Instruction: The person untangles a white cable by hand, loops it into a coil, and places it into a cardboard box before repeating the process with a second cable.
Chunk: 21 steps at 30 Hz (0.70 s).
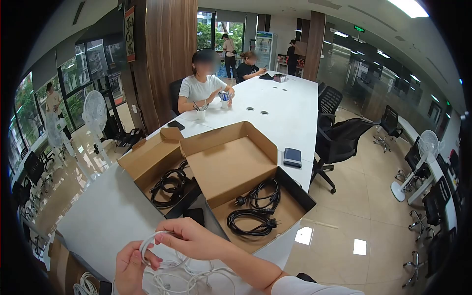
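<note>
A white cable is bent into a loop between my two hands, close over the near end of the table. My left hand grips the loop's left side with curled fingers. Arching over the top, my right hand pinches the same loop between thumb and fingers. Below them, more white cable lies in a loose tangle. Just beyond my hands stand two open cardboard boxes. The right box holds coiled black power cords; inside the left box are coiled black cables.
At lower left, another box contains coiled white cable. A dark notebook-like item and a phone lie on the white table. Across it sits a person handling pens in a cup. A black chair stands at right.
</note>
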Tool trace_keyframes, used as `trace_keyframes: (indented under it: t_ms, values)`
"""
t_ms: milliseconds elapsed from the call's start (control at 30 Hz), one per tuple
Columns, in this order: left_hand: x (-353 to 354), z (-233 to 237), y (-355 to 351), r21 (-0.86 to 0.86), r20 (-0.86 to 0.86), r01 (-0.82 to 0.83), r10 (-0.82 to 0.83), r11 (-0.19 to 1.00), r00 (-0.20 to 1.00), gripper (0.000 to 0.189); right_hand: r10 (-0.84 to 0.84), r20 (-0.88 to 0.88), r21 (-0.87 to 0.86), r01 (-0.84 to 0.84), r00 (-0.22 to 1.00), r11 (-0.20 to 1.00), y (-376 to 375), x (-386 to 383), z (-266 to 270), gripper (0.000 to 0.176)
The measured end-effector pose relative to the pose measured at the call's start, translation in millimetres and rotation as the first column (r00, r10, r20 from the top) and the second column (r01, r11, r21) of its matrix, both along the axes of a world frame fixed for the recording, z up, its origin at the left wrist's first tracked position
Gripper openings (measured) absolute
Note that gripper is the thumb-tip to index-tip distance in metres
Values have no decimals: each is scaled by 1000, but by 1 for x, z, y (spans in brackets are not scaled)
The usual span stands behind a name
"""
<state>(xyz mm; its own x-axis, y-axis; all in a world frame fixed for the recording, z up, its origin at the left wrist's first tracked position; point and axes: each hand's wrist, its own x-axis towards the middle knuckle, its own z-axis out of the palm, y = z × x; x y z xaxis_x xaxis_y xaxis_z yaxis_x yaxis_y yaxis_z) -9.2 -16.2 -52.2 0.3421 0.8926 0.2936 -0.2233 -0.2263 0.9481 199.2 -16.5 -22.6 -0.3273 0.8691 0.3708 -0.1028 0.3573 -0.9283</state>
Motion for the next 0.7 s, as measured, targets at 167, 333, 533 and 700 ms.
trace_keyframes:
  t_ms: [167,333,533,700]
  values:
    - [9,19,-7,-109,-10,187,-189,976,982,45,53,51,-20,-52,997,998,-4,2,-1,16]
    - [-9,-2,4,-261,131,134,-103,956,986,44,32,84,79,-38,996,996,-12,-3,8,11]
    - [-7,6,-3,-241,113,10,18,971,993,40,23,84,126,-33,996,992,-11,-4,7,16]
    - [-15,10,-9,-198,311,-21,83,980,947,38,-83,132,200,55,988,978,-5,0,1,31]
